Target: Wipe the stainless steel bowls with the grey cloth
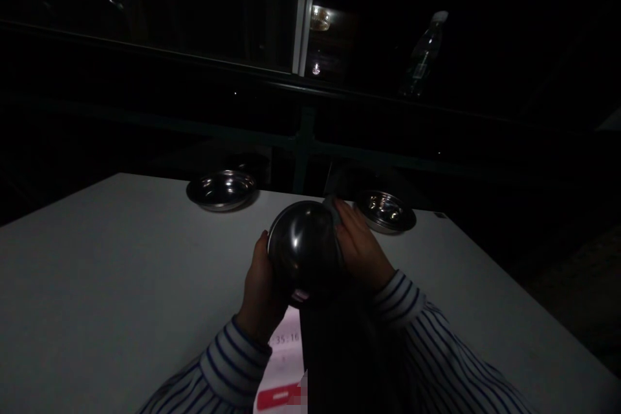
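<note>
The person is holding a steel bowl (305, 251) in the air, just above the near part of the white table (111, 272), with its rounded outside turned toward the camera. The left hand (262, 291) is gripping the bowl from the left and from below, fingers closed around its rim. The right hand (359, 242) is pressing on the right side of the bowl, and it seems to be holding a dark cloth (339, 336) against the metal; this cloth is hanging down toward the person. The room is very dark, so I cannot tell exactly how the right fingers are gripping the cloth.

As I judge it, the wiping of this bowl is in the middle: the outside is already shining, but the inside is not showing.

Two more steel bowls are resting at the far edge of the table, one on the left (222, 189) and one on the right (385, 210), both upright and well apart from each other. Whether they are already wiped, I cannot tell. A lit phone screen (284, 362) is lying near the person, under the wrists.
</note>
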A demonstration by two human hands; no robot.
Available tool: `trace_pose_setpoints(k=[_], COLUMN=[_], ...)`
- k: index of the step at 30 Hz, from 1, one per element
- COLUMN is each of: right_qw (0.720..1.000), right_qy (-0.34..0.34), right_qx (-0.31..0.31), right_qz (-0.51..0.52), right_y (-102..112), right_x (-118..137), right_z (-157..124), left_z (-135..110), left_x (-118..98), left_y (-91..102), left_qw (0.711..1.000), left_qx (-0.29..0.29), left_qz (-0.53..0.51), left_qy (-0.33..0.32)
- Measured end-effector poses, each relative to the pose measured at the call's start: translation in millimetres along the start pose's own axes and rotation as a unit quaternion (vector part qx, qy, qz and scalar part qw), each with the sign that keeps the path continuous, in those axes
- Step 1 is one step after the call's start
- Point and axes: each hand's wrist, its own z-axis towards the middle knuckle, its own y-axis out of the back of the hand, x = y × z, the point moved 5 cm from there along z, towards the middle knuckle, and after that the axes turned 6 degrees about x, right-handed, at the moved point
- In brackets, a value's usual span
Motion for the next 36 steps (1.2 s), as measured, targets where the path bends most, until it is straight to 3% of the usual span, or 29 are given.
trace_pose_setpoints(k=[2,8,11,18,24,30,36], right_qw=[0.999,0.98,0.977,0.994,0.996,0.951,0.896], right_qy=[0.017,0.18,0.197,0.09,-0.042,-0.203,-0.28], right_qx=[-0.021,-0.005,0.001,0.017,-0.055,-0.165,-0.156], right_qz=[-0.018,-0.085,-0.084,-0.058,0.049,0.164,0.306], right_y=[-6,-19,-9,16,27,38,33], right_x=[9,84,88,28,-17,-47,-54], right_z=[-9,-33,-27,2,-12,-42,-59], left_z=[1,-2,-1,0,3,5,5], left_x=[0,0,0,-2,-5,-8,-18], left_y=[-0.3,-0.6,-2.0,-5.5,-1.7,1.3,3.8], left_qw=[1.0,0.996,0.996,1.0,1.0,1.0,0.994], left_qx=[-0.003,-0.043,-0.041,-0.011,0.007,-0.018,-0.056], left_qz=[0.001,-0.061,-0.061,-0.005,0.012,0.009,0.069], left_qy=[-0.003,0.049,0.05,0.012,-0.007,-0.001,-0.064])
